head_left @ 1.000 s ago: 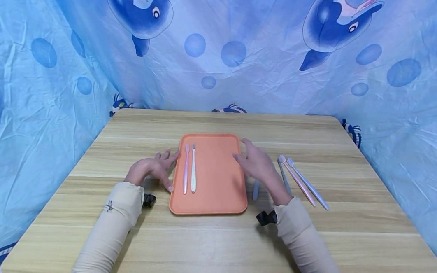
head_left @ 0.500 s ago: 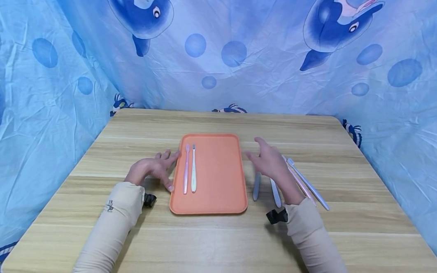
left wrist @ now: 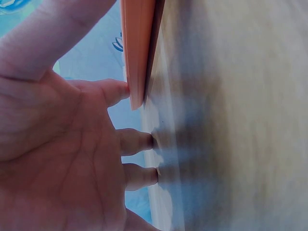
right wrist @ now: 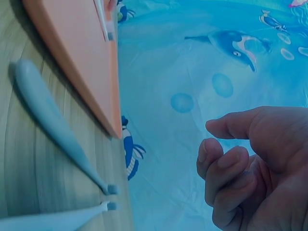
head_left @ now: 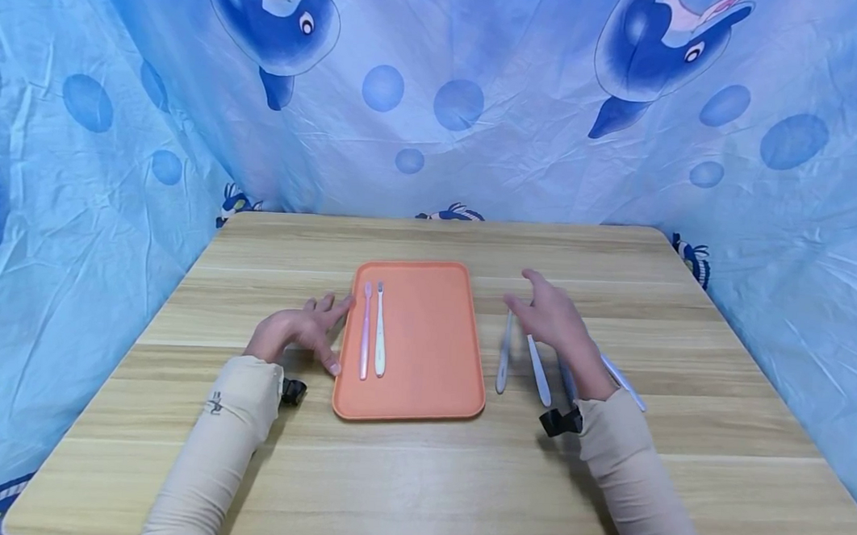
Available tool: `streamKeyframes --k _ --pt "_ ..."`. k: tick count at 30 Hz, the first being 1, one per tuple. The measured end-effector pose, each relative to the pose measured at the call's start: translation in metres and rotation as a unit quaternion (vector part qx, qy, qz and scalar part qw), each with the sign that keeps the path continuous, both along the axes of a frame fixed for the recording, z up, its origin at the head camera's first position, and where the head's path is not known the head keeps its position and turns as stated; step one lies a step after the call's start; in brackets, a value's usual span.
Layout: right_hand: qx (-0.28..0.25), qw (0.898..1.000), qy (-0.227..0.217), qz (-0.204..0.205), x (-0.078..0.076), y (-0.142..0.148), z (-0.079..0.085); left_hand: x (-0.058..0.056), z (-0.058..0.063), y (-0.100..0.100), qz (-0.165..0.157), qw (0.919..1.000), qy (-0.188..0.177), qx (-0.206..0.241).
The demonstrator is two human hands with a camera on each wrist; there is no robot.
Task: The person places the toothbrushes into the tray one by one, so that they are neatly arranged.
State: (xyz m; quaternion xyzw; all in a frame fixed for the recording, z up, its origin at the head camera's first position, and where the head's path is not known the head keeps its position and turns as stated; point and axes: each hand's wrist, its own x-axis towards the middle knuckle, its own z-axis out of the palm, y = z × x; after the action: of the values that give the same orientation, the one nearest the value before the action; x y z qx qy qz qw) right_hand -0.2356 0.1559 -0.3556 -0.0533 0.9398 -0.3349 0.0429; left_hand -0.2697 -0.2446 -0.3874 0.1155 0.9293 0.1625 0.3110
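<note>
My left hand [head_left: 296, 332] lies flat, fingers spread, fingertips touching the smooth orange plastic tray [head_left: 422, 380]. Just past them, inside: two slim toothbrushes, pink [head_left: 364, 333] and white [head_left: 379, 331]. My right hand [head_left: 552, 322] hovers loosely curled, holding nothing, over the pale toothbrushes [head_left: 503, 360] on the wood-grain table [head_left: 417, 477].

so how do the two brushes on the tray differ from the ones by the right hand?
The pink toothbrush and white toothbrush lie parallel on the orange tray. The blue-grey toothbrushes lie fanned out on the bare table, partly under the right hand. All point heads away from the person.
</note>
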Motion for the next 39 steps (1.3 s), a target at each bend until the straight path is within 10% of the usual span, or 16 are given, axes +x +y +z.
streamKeyframes --k 39 --pt "-0.007 0.998 -0.025 -0.054 0.009 0.073 -0.024 0.001 -0.001 -0.001 -0.002 1.0 0.0 0.006"
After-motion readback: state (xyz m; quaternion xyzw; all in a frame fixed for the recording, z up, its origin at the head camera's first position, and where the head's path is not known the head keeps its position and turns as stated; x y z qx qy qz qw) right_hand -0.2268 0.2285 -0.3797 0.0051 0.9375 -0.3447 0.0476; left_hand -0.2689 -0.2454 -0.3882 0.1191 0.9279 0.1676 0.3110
